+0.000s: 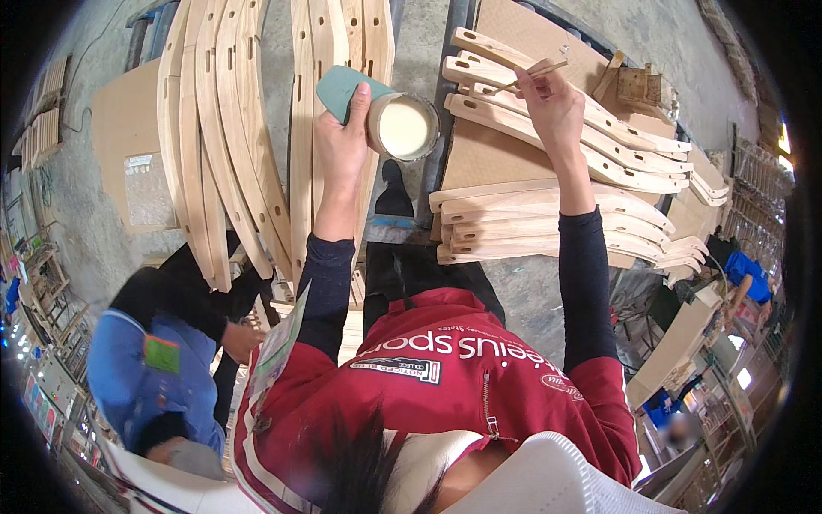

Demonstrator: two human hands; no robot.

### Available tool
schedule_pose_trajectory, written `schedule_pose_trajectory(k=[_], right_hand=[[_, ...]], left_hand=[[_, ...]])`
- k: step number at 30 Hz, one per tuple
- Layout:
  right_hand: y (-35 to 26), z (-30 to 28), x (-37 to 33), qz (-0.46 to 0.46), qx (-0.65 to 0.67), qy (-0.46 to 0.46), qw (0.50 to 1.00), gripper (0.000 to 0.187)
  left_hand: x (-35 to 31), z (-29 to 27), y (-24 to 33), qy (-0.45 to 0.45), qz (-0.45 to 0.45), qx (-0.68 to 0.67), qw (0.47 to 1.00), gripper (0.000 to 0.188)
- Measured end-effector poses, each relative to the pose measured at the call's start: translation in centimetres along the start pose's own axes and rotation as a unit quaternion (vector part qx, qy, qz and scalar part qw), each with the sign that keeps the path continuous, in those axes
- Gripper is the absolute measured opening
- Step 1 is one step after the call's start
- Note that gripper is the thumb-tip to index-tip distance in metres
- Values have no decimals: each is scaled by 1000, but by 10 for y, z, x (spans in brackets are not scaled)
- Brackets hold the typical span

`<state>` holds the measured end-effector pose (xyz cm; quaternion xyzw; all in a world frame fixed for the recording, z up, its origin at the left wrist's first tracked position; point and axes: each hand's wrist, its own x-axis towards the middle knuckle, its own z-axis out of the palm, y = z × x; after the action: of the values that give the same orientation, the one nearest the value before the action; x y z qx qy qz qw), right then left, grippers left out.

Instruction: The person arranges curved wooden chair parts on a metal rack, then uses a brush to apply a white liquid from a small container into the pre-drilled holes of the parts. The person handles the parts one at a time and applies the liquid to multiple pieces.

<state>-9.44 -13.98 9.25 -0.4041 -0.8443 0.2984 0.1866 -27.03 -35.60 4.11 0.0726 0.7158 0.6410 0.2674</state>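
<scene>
My left hand (344, 133) is closed on a round cup (435, 128) of pale cream liquid. A flat green flap or handle (336, 86) sticks out beside the thumb. My right hand (556, 116) pinches a thin wooden stick (503, 88), held at a slant over a row of curved wooden pieces (492, 117) with slots cut near their ends. Whether the stick's tip touches the wood, I cannot tell. A second row of curved pieces (514, 210) lies nearer to me, below that one.
Long slotted wooden slats (210, 111) stretch across the left, with more slats (312, 51) at centre. Brown cardboard (514, 26) lies under the right rows. A small wooden block (640, 87) sits at far right. Close on my left, a person in blue (150, 343) works.
</scene>
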Motion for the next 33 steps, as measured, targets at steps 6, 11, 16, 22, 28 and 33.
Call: schedule_pose_trajectory(k=[6,11,16,22,28,33], right_hand=[[6,-14,-6,0,54,5,999,11],[-27,-38,-32,5,310,17,951,9],[-66,-39,-65,44,380,-41,923,12],[-57,-25,-72,35,351,-78,933,11],[-53,-28,-72,161,484,-66,858,12],[-42,-24,-78,238,529,-68,812,11]], left_hand=[[0,7,8,-4,20,-21,1000,44],[4,9,23,-8,35,-5,999,43],[6,22,35,-16,84,18,996,45],[1,27,48,-46,48,51,997,49],[-1,25,43,-40,46,27,998,48],[-6,24,38,-46,13,46,998,47]])
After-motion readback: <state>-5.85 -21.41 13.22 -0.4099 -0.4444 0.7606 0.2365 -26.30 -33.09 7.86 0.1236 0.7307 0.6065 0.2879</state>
